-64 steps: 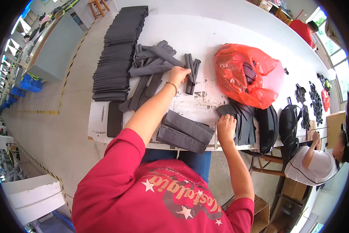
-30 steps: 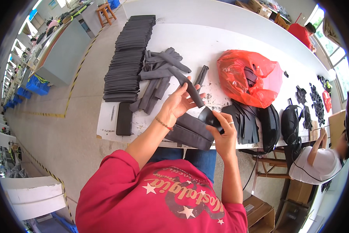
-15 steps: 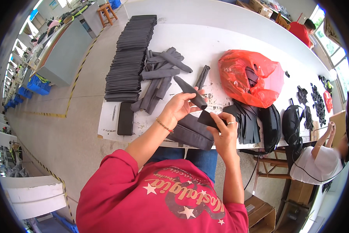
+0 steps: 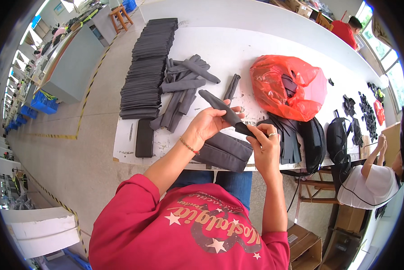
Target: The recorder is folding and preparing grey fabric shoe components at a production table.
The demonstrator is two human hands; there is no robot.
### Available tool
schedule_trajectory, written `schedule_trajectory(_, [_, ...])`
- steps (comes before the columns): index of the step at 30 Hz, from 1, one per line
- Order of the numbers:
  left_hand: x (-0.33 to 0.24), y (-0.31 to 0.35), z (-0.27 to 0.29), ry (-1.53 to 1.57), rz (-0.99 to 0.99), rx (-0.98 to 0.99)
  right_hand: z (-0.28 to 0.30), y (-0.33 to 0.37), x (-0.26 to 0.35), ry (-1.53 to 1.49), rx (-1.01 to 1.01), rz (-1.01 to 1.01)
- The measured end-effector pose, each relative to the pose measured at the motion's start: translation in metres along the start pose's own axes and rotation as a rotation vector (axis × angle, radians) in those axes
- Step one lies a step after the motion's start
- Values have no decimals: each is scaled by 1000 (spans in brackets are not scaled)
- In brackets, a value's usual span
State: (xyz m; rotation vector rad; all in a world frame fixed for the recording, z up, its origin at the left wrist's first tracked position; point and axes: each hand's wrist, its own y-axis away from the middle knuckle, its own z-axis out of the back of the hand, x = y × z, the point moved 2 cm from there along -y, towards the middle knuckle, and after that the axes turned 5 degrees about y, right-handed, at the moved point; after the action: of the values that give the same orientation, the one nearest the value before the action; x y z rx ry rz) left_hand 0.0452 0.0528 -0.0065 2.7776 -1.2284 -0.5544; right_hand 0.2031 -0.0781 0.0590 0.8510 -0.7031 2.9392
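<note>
My left hand [image 4: 210,123] is closed around a dark grey fabric sleeve [image 4: 217,103] that slants above the table. With thumb and fingers, my right hand [image 4: 266,146] pinches a thin black sheet [image 4: 244,129]. The sheet meets the sleeve's lower right end and seems to be partly inside it; how deep is hidden. Under my hands lie flat grey fabric strips [image 4: 223,152] at the table's near edge. A fan of black sheets [image 4: 290,141] rests right of my right hand. One narrow rolled sleeve [image 4: 231,86] lies just beyond my left hand.
A long stack of folded grey strips [image 4: 149,67] and loose sleeves [image 4: 183,85] cover the table's left. A black rectangular object [image 4: 144,138] lies before them. On the right sit a red plastic bag [image 4: 267,85] and black bags [image 4: 311,145]. A person in white [image 4: 368,186] sits farther right.
My right hand has brought the black sheet up against the sleeve's end, and less of the sheet shows. My left hand keeps its hold on the sleeve.
</note>
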Motion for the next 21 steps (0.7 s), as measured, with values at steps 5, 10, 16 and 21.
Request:
schedule_trajectory(5, [0, 4, -8, 1, 20, 68, 4, -5, -1, 196, -123, 151])
schedule_trajectory(10, [1, 13, -26, -104, -80, 116, 0, -3, 7, 312, -206, 225])
schedule_trajectory(16, [1, 34, -57, -237, -295, 219, -7, -2, 18, 131, -289, 176])
schedule_trajectory(21, [25, 24, -53, -266, -275, 241, -29, 1, 39, -45, -278, 149])
